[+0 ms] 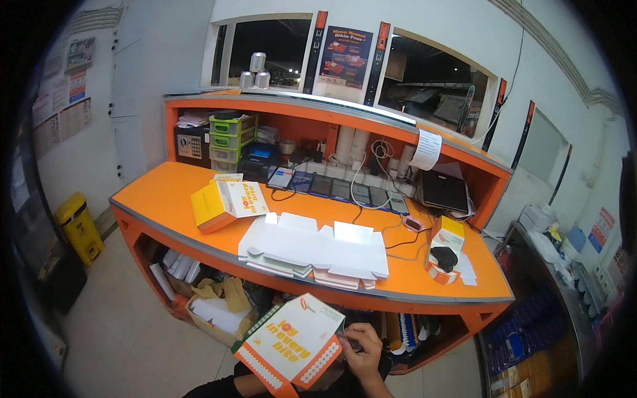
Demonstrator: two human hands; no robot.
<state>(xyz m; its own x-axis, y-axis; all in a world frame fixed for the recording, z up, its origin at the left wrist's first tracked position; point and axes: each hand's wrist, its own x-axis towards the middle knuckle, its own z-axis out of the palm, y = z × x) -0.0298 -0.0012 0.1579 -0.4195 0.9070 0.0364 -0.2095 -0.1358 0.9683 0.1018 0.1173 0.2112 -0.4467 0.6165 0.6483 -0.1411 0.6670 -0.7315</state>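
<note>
Carton (pixel 292 337) (white top panel, yellow lettering, orange and green sides) is off the tabletop (pixel 156 192), held tilted in front of the middle of its near edge, over the person's lap. Right hand (pixel 362 350): fingers curled, gripping the carton at its right edge. Left forearm (pixel 247 385) reaches in beneath the carton; left hand hidden behind it, grip cannot be told.

Nearby: stack of flat white blanks (pixel 312 244) along the middle of the tabletop's near edge, flaps uneven. Yellow-sided carton (pixel 213 207) toward the left end, white panel facing up. Third carton (pixel 449 240) near the right end, a black item (pixel 443 259) in its opening. Phones (pixel 332 188) lined up toward the back edge.

Step in hand, as judged: shaping the carton by its panels and flaps. To do it well: support the underside with the left hand; let the right work one flap at a time; press along the creases, not mid-panel, since thin board probably buckles. Square the corners before seating any tab. Keep clear of the near edge, where a knock could shift the blanks.
</note>
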